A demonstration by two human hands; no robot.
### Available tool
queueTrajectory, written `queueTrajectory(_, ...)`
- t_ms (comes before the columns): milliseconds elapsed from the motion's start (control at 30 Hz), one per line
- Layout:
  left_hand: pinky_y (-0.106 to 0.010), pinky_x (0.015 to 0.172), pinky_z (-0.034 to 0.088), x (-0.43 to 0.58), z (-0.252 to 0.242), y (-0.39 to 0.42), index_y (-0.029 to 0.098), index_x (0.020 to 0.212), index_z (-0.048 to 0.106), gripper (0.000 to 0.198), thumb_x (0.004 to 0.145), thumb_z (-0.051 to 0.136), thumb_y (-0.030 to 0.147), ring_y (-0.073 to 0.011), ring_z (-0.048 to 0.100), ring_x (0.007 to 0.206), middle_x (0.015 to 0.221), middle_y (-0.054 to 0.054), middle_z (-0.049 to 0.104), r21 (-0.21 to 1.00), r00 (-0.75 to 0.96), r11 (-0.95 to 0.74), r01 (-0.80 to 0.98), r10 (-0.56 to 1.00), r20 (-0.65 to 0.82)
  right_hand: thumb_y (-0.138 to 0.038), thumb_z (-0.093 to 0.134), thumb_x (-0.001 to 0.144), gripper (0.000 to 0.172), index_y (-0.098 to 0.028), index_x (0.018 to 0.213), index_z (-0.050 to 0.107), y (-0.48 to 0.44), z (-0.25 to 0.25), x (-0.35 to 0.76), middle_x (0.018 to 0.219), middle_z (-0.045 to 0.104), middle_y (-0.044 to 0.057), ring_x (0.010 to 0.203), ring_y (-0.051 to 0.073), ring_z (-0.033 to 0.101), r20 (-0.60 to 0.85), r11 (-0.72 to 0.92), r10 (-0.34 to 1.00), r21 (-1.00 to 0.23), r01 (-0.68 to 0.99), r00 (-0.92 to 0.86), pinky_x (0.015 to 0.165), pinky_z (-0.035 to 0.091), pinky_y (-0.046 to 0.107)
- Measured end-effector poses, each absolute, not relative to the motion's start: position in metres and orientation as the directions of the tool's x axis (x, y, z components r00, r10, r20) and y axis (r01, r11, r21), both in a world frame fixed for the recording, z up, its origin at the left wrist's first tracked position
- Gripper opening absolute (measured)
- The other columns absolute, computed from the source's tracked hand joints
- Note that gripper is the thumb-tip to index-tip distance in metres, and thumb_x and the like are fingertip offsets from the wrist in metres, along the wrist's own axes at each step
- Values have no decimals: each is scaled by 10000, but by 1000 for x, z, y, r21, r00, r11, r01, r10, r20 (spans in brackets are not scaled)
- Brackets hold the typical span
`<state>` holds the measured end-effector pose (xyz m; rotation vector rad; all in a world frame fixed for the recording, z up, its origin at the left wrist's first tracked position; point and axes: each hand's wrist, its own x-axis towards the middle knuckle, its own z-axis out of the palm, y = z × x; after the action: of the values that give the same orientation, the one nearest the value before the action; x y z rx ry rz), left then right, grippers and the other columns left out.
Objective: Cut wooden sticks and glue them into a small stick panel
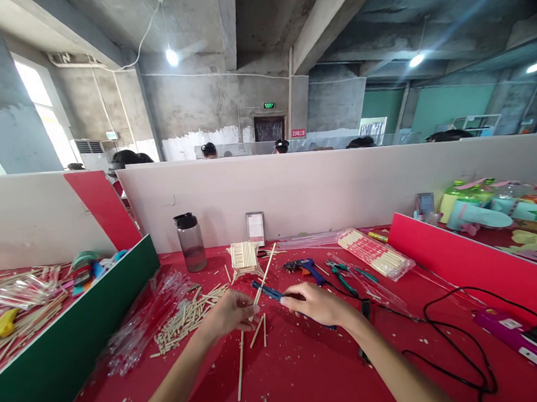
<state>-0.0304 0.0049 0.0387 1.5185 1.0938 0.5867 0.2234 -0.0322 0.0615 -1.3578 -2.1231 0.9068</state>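
My left hand [233, 312] is closed on a long thin wooden stick [268, 266] that slants up to the right. In my right hand [316, 302] is a blue cutting tool [269, 291], its tip at the stick. Just beyond the hands stands a small structure of wooden sticks [245, 258]. Below my left hand lie a few loose sticks [241, 370]. A pile of short cut sticks [189, 319] spreads to the left. Behind my right hand is a blue glue gun [312, 270], with green-handled pliers [342, 276] beside it.
A water bottle [191, 244] stands at the back left, near crumpled plastic wrap [138, 322]. Packed sticks [375, 253] lie at the back right. A black cable runs to a purple power strip [524, 342]. A green divider [83, 333] and a red divider [482, 264] flank the table.
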Motion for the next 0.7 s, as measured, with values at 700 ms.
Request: queueTrajectory(700, -345, 661, 585, -32, 40, 5, 142, 656, 686, 450, 607, 822, 568, -181, 665, 596, 702, -76, 714, 945, 443, 31, 324, 878, -181, -570, 517, 910, 439, -170, 863, 691, -35, 61, 221, 735, 642, -7, 678, 159, 526, 49, 323, 903, -732, 600, -427, 594, 318, 243)
